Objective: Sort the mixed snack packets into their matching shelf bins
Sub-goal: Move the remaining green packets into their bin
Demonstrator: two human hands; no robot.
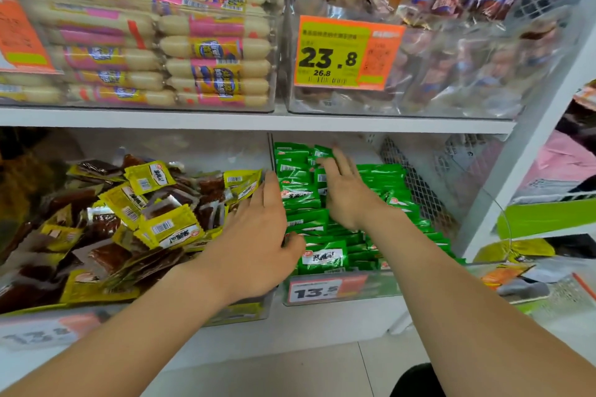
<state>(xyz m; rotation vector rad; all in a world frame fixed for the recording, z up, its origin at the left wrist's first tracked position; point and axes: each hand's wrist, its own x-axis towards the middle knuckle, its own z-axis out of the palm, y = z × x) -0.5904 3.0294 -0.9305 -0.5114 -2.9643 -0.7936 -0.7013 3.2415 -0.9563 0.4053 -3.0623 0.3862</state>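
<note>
green packets [322, 256] stacked in the lower right bin [374, 287], left hand [258, 235] flat at their 9 o'clock edge, fingers straight, right hand [348, 195] spread open on top, yellow packets [167, 227] beyond at 9 o'clock

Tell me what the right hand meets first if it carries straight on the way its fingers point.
Most likely the green packets at the rear of their bin: the fingers of the right hand point up and slightly left at them, seemingly almost touching. Depth is unclear.

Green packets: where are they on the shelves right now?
In the head view, the green packets fill the lower right bin, right of the yellow packets.
</note>
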